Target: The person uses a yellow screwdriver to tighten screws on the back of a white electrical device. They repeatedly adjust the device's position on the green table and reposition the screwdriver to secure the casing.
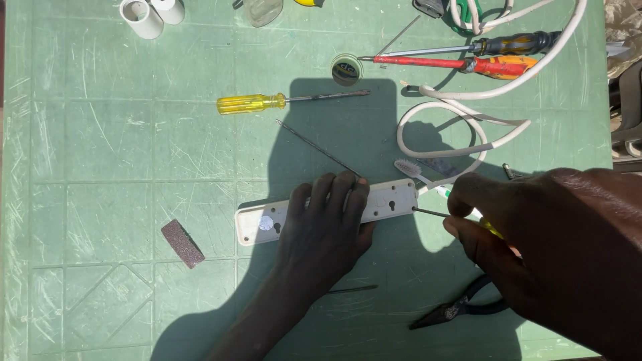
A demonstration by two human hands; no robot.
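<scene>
- We have the white power strip (321, 214) lying back-side up near the middle of the green table (100, 167), its cable end towards our right.
- Our left hand (328, 227) lies flat across the strip's middle, fingers spread over its far edge, pressing it down rather than gripping it.
- Our right hand (535, 234) is closed around a small yellow-handled screwdriver (438, 214); its thin dark shaft points left and its tip meets the strip's right end.
- We judge the step in hand to be working a fastening at that end of the casing; the next move would call for the tip seated squarely and the strip pinned so it cannot slide.
- The strip is smooth moulded plastic, long and flat, with keyhole slots in its back.
- The table is scratched, scuffed plastic with a raised grid.
- The white cable (461, 127) loops away, round and pliant.
- Near by lie black pliers (458, 309), a larger yellow-handled screwdriver (267, 101), an orange-handled screwdriver (468, 65), and a rough reddish abrasive block (182, 243).
</scene>
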